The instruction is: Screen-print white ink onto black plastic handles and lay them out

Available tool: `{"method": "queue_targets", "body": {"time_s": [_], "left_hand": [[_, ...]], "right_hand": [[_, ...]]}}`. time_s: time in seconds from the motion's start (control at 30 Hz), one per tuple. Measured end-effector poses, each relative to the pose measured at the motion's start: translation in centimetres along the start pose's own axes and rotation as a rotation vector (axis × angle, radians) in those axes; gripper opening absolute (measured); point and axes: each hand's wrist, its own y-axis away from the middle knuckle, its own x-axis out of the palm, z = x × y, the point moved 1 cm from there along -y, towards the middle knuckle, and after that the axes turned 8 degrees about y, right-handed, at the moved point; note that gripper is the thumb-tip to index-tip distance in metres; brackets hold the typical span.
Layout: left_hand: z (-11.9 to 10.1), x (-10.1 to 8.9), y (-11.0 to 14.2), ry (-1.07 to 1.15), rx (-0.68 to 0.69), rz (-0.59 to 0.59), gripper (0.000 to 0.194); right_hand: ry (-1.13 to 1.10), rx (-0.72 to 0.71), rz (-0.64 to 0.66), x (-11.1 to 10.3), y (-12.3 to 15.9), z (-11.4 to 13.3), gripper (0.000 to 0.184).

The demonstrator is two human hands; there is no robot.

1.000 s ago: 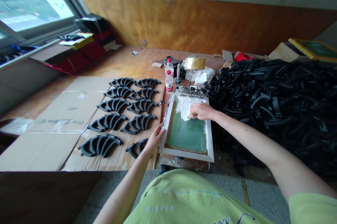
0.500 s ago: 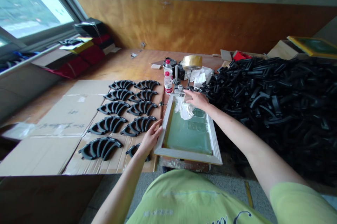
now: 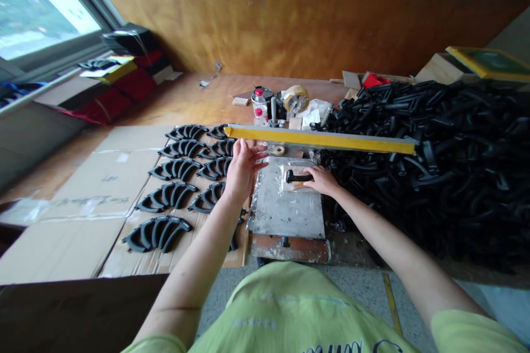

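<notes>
The screen-printing frame is tilted up, its yellow edge facing me above the metal base plate. My left hand is raised just under the left part of that edge, fingers stretched and apart; whether the fingertips touch the frame I cannot tell. On a pale, tape-covered pad on the plate lies a black curved plastic handle. My right hand has its fingers closed on the right end of this handle. Fanned rows of similar black handles rest on cardboard to the left.
A large heap of black handles covers the right side. Behind the frame stand bottles with red caps, a tape roll and white paper. Cardboard sheets lie at left. A wooden board forms the back.
The frame, lying flat with white ink on its mesh, has swung up. My right hand has left the ink end and come down to the handle on the plate. My left hand has risen.
</notes>
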Motion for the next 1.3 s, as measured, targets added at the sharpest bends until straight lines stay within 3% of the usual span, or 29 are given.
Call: {"method": "queue_targets", "body": {"time_s": [0.1,0.2,0.3,0.37,0.43,0.5,0.6,0.7,0.77,0.87,0.97,1.1,1.2,1.3], "left_hand": [[4.6,-1.6,3.0,-0.05,-0.327,0.007,0.053],[9.0,-2.6,6.6,-0.018,-0.644,-0.002,0.051],[11.0,-3.9,9.1,0.135,-0.673,-0.113,0.038],[11.1,-6.2,10.2,0.141,-0.627,-0.214,0.028],[10.6,-10.2,11.6,0.044,-0.565,-0.352,0.026],[10.1,-15.4,13.4,-0.13,-0.515,-0.548,0.028],[9.9,-22.7,16.3,-0.399,-0.569,-0.753,0.033],[10.5,-26.5,17.7,-0.596,-0.691,-0.768,0.042],[10.8,-27.2,17.5,-0.697,-0.721,-0.744,0.046],[10.8,-27.1,16.5,-0.739,-0.703,-0.758,0.046],[10.6,-27.1,16.0,-0.746,-0.698,-0.766,0.043],[10.4,-27.3,16.4,-0.811,-0.664,-0.758,0.043],[10.1,-27.1,16.7,-0.908,-0.688,-0.771,0.045],[9.8,-26.7,16.8,-0.971,-0.714,-0.763,0.048]], "right_hand": [[0.064,-0.039,-0.059,-0.3,1.1,2.8,0.019],[0.075,-0.141,-0.14,-1.3,3.7,7.2,0.011],[0.061,-0.402,-0.109,-1.4,6.7,12.0,0.015],[0.015,-0.536,-0.055,-1.6,8.0,12.8,0.024],[0.002,-0.478,-0.055,-2.6,8.1,10.1,0.038],[0.073,-0.215,-0.112,-4.2,7.3,4.7,0.046],[0.282,0.223,-0.131,-6.6,5.9,-4.6,0.032],[0.362,0.339,-0.029,-7.7,5.0,-10.3,0.016],[0.384,0.361,0.011,-7.7,4.8,-11.5,0.014],[0.376,0.349,-0.032,-7.0,4.4,-10.4,0.019],[0.225,0.164,-0.117,-5.0,3.4,-6.7,0.024],[-0.023,-0.155,-0.176,-0.7,1.5,-0.4,0.024],[-0.021,-0.213,-0.155,1.9,0.5,2.6,0.027],[0.046,-0.217,-0.131,2.9,0.2,3.3,0.03]]}}
